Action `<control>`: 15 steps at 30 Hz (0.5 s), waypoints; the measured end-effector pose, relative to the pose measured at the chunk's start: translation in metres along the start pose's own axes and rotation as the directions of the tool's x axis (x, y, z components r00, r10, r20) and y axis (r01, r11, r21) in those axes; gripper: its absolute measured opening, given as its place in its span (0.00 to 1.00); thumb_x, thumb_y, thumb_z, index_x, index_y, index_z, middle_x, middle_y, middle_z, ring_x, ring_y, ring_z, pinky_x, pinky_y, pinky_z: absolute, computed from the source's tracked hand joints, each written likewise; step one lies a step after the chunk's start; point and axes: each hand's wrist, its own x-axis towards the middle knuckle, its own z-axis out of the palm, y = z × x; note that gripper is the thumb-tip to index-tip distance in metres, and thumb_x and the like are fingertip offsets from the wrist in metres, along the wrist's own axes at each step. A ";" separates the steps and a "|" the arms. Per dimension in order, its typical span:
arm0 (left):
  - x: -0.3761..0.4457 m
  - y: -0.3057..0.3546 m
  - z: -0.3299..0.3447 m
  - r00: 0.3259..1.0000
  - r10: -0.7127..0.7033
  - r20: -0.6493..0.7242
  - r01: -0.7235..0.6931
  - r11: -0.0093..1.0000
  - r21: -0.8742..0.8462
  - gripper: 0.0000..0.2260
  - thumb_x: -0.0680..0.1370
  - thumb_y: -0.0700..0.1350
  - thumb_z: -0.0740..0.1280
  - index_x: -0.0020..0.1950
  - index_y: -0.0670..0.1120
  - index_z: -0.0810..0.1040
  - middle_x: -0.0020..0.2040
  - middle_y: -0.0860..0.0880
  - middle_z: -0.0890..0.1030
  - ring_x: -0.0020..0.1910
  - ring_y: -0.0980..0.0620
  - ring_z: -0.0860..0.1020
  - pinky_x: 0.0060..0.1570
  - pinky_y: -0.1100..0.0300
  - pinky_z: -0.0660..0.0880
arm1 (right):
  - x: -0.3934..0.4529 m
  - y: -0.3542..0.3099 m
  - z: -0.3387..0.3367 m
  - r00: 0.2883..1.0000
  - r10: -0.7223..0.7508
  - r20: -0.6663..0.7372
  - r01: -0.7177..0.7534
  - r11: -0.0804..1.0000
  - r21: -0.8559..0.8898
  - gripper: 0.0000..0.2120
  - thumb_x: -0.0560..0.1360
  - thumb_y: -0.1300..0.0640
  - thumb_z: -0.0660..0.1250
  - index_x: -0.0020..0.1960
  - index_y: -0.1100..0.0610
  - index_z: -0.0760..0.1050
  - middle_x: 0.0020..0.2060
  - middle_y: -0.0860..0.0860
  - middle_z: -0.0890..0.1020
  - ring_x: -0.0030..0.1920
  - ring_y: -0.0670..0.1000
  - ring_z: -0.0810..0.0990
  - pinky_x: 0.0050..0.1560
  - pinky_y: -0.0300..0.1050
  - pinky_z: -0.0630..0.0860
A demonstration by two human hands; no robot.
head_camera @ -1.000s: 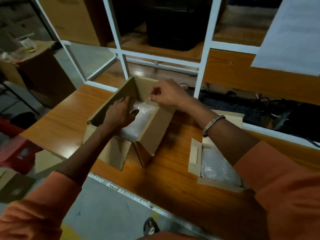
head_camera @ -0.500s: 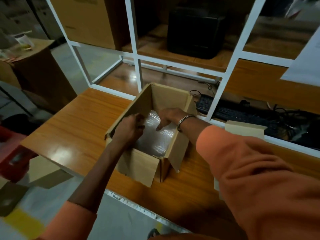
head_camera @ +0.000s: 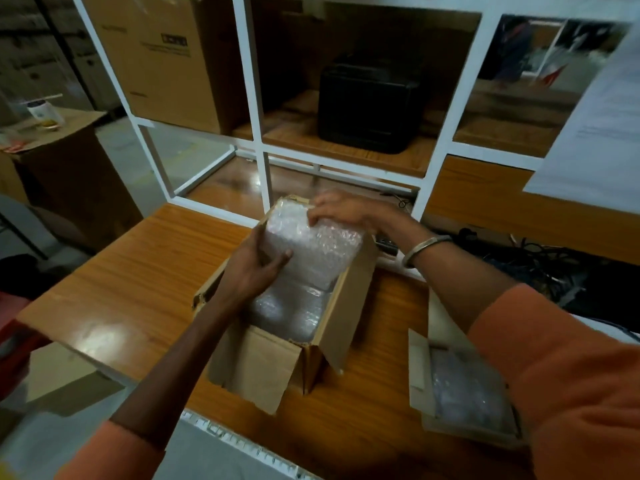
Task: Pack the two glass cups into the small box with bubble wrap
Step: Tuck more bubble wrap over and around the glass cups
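While the left hand point(head_camera: 254, 268) grips the bubble wrap point(head_camera: 311, 244) and right hand point(head_camera: 341, 211) fingers pinch its far edge, tuck it evenly into the small box point(head_camera: 332, 327) near the table's point(head_camera: 121, 271) front edge.

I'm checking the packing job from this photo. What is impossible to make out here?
- Glass cups: hidden in the head view by bubble wrap filling the small box.
- Left hand fingertips: behind the wrap.
- Flat box contents: blurred, covered by the right sleeve.

Dim, soft-focus wide-angle view; glare on the table point(head_camera: 104, 327).
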 end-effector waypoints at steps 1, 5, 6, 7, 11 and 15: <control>0.003 0.010 0.004 1.000 0.018 0.002 -0.018 1.000 0.006 0.32 0.77 0.64 0.70 0.79 0.58 0.65 0.68 0.49 0.79 0.59 0.51 0.83 0.53 0.46 0.85 | -0.016 0.002 -0.013 0.998 -0.008 -0.054 0.017 0.985 0.170 0.04 0.76 0.55 0.70 0.43 0.52 0.78 0.42 0.50 0.77 0.44 0.51 0.74 0.47 0.45 0.72; 0.017 0.056 0.018 0.997 0.070 0.015 -0.069 0.996 -0.063 0.27 0.76 0.67 0.72 0.70 0.56 0.77 0.62 0.51 0.84 0.55 0.50 0.86 0.51 0.42 0.85 | -0.072 0.025 -0.061 0.969 0.088 -0.229 0.030 0.884 0.467 0.03 0.73 0.58 0.71 0.46 0.54 0.78 0.42 0.52 0.80 0.43 0.54 0.78 0.45 0.48 0.75; 0.019 0.069 0.023 0.997 0.068 0.032 -0.063 0.991 -0.120 0.24 0.76 0.65 0.74 0.66 0.52 0.81 0.59 0.49 0.86 0.54 0.48 0.87 0.53 0.41 0.84 | -0.088 0.031 -0.071 0.960 0.114 -0.254 0.030 0.864 0.502 0.06 0.73 0.57 0.72 0.49 0.55 0.78 0.45 0.54 0.81 0.45 0.55 0.80 0.46 0.49 0.77; 0.021 0.080 0.030 0.996 0.056 0.070 -0.040 0.977 -0.210 0.21 0.77 0.60 0.75 0.62 0.47 0.83 0.56 0.46 0.87 0.53 0.45 0.87 0.55 0.40 0.83 | -0.102 0.042 -0.081 0.948 0.143 -0.286 0.034 0.844 0.535 0.11 0.72 0.57 0.72 0.53 0.57 0.78 0.48 0.56 0.82 0.48 0.59 0.82 0.49 0.52 0.79; 0.018 0.118 0.074 0.962 -0.009 0.272 0.174 0.789 -0.589 0.11 0.81 0.49 0.72 0.56 0.42 0.83 0.47 0.46 0.85 0.49 0.47 0.84 0.64 0.46 0.78 | -0.161 0.088 -0.098 0.910 0.277 -0.309 -0.002 0.748 0.664 0.29 0.71 0.57 0.72 0.70 0.62 0.71 0.64 0.64 0.78 0.63 0.68 0.80 0.60 0.65 0.80; 0.009 0.134 0.143 0.903 -0.124 0.411 0.379 0.679 -0.628 0.12 0.82 0.51 0.69 0.61 0.45 0.80 0.58 0.46 0.85 0.54 0.46 0.84 0.54 0.55 0.81 | -0.218 0.137 -0.084 0.862 0.401 -0.310 -0.006 0.620 0.785 0.22 0.73 0.63 0.67 0.67 0.60 0.73 0.59 0.61 0.79 0.61 0.65 0.80 0.55 0.59 0.82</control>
